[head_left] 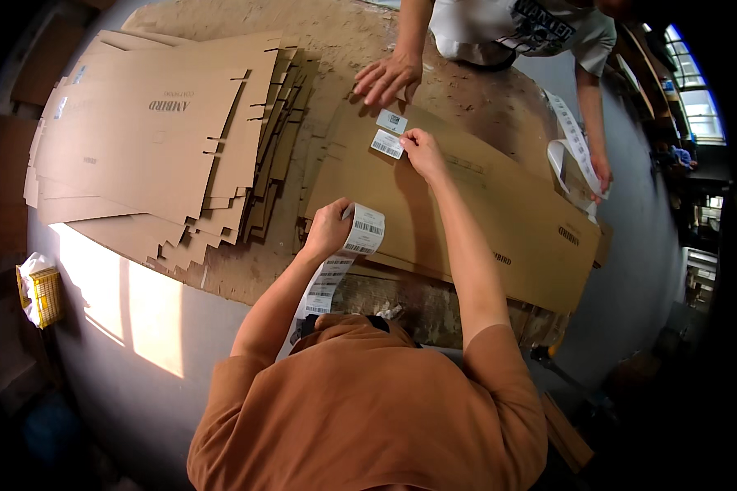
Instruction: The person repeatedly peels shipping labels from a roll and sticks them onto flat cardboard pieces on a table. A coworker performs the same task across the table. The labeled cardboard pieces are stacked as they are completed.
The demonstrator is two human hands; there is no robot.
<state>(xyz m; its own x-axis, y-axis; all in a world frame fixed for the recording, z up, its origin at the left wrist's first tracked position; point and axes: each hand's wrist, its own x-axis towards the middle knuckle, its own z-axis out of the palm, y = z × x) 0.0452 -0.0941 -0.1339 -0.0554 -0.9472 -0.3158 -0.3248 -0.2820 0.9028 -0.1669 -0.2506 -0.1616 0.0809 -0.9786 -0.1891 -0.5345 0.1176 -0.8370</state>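
My left hand [327, 229] is closed on a strip of white barcode labels [367, 231], whose tail hangs down over the table's near edge. Farther off, my right hand [423, 154] pinches the right edge of a single barcode label [386, 145]. That label lies at or just over the upper left part of a flat brown cardboard box [499, 221]; whether it is stuck down I cannot tell. Just beyond it, a second white label [392, 121] with a square code sits on the cardboard. Another person's hand [391, 78] rests with spread fingers near that label.
Many flattened cardboard boxes [155, 123] lie in an uneven stack at the left of the worn table [344, 33]. The person opposite holds a label strip [577, 135] in their other hand [602, 173]. A yellow basket [47, 296] with white material stands at the lower left.
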